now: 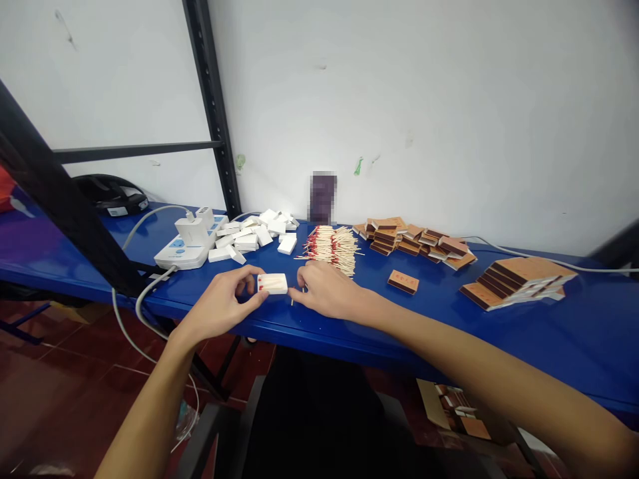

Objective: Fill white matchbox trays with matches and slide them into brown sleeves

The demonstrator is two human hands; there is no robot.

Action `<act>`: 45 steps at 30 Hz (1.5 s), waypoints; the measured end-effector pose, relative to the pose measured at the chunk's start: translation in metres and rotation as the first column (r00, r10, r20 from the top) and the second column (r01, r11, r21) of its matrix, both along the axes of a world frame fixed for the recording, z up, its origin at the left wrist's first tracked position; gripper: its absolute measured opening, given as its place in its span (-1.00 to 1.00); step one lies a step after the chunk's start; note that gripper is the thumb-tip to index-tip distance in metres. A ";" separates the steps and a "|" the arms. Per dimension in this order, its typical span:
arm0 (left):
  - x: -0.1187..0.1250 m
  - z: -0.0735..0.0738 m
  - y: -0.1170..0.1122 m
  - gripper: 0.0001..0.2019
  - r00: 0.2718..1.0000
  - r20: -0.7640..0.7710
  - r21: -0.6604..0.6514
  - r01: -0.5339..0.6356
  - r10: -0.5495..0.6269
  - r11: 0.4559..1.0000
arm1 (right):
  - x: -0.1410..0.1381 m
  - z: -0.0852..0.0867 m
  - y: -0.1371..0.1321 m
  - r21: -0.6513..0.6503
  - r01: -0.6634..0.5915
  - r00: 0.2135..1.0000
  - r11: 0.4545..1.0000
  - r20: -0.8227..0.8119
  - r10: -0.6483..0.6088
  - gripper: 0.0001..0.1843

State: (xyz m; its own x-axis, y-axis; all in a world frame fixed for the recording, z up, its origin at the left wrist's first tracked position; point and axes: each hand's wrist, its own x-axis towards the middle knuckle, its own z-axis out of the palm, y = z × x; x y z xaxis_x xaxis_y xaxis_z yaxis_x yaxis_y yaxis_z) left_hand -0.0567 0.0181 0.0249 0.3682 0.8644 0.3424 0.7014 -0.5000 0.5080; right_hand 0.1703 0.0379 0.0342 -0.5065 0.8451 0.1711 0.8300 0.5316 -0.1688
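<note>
My left hand pinches a small white matchbox tray with red-tipped matches lying in it, near the front edge of the blue table. My right hand rests on the table just right of the tray, fingers curled at its end, with a loose match or two under the fingertips. A heap of red-tipped matches lies directly behind my right hand. A pile of empty white trays sits behind my left hand.
Brown matchbox sleeves lie in a pile, with a single one and a neat stack further right. A white power strip with cables sits at the left. A black shelf post rises behind; a black chair is below.
</note>
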 end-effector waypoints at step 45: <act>0.068 -0.002 0.006 -0.70 0.925 -0.234 -0.126 0.277 -0.300 0.953 | 0.075 0.026 0.010 -0.343 -0.062 0.997 0.937 -0.069 0.040 -0.93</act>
State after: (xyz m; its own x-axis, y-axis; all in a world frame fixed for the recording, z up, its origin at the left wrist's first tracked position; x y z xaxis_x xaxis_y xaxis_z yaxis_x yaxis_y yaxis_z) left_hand 0.0112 0.0246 0.0226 0.6694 0.7305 0.1351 0.6427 -0.6606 0.3880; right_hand 0.2450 0.0481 0.0601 -0.5482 0.8310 -0.0945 0.7859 0.4732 -0.3980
